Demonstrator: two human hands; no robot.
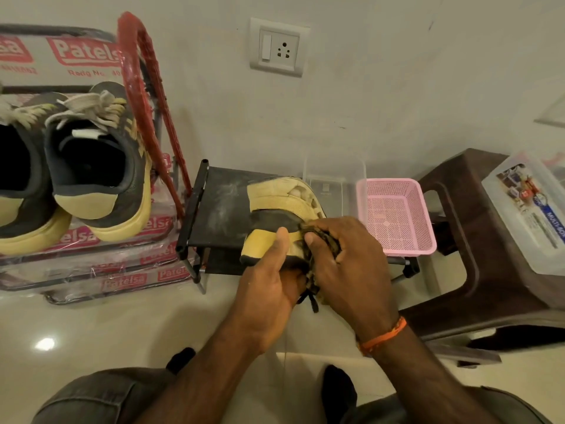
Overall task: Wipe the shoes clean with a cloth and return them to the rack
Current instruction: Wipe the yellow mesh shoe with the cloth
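Observation:
A yellow and black shoe (pixel 275 209) is held over the small black rack (pixel 220 203) in the middle of the view. My left hand (pixel 269 280) grips its heel from below, thumb on the yellow heel patch. My right hand (pixel 345 255) holds a dark patterned cloth (pixel 321 240) bunched against the shoe's side. A pair of black and yellow sneakers (pixel 91 166) stands on the larger rack (pixel 101 280) wrapped in printed plastic at the left, heels toward me.
A pink mesh basket (pixel 397 215) sits just right of the small rack. A brown plastic stool (pixel 477 240) with a clear lidded box (pixel 526 209) on it stands at the right. A wall socket (pixel 279 47) is above. My knees are at the bottom edge on a glossy floor.

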